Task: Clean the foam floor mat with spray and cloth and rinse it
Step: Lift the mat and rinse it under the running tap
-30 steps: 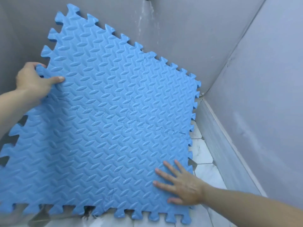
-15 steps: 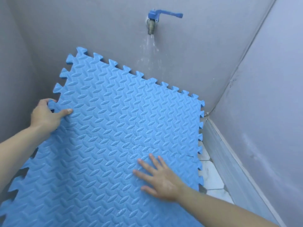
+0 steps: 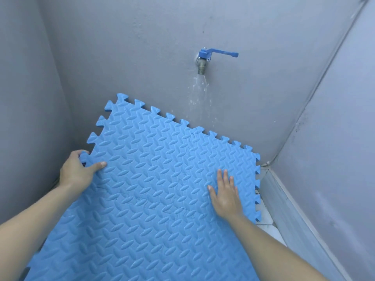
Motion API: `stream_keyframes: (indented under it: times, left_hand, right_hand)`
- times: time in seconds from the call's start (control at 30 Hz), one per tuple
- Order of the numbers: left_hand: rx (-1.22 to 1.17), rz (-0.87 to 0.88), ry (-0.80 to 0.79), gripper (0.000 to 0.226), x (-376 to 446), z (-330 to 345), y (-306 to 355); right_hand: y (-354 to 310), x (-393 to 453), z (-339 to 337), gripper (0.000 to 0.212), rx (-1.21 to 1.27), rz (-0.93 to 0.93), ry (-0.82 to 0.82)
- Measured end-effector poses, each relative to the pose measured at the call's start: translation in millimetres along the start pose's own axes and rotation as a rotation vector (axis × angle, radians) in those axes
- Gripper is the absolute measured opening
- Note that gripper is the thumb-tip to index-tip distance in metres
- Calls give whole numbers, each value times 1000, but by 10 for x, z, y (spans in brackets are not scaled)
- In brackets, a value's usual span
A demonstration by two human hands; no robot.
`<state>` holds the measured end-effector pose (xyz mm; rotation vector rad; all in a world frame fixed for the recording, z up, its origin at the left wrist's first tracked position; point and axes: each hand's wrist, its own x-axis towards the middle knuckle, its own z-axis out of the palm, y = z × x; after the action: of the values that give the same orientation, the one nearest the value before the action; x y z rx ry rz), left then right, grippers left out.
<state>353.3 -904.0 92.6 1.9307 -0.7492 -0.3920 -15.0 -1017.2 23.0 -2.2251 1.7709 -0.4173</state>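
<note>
Your right hand [image 3: 225,196] has slid up and across toward the mat's right edge since a moment ago, and the blue foam mat [image 3: 154,179] now sits lower under the tap [image 3: 204,61]. The mat leans tilted in the corner, its top edge against the grey wall [image 3: 142,47]. Your left hand [image 3: 78,172] grips its left edge, thumb on the face, fingers curled behind. Your right palm presses flat, fingers straight. Water [image 3: 199,94] runs from the tap down toward the mat's top edge.
</note>
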Motion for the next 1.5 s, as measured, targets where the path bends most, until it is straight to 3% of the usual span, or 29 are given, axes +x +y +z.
stream_keyframes:
  times: [0.1, 0.27, 0.4, 0.6, 0.87, 1.1, 1.3, 1.37, 1.5]
  left_hand:
    - [7, 8, 3, 68, -17, 22, -6]
    - [18, 54, 4, 67, -37, 3, -4]
    - [45, 139, 24, 65, -92, -15, 14]
    - [45, 179, 47, 66, -102, -49, -4]
    - [48, 191, 49, 67, -78, -40, -44]
    - [93, 202, 64, 65, -83, -37, -41]
    - [86, 200, 58, 66, -123, -59, 8]
    - [78, 183, 52, 66, -139, -69, 41]
    - [80, 170, 50, 67, -138, -78, 58]
  right_hand:
    - [-241, 134, -281, 69, 3, -134, 179]
    - [-940, 670, -1390, 78, -53, -318, 617]
    - [-1351, 929, -2031, 88, -207, -332, 755]
    - [-1386, 1039, -2094, 91, -371, -301, 679]
    - [-1429, 1067, -2096, 103, -349, -230, 539]
    - [-1468, 1127, -2166, 107, -280, -208, 401]
    - [-1150, 890, -2023, 98, -14, -268, 351]
    - [-558, 587, -1497, 87, 144, -108, 321]
    - [641, -348, -433, 79, 489, 630, 46]
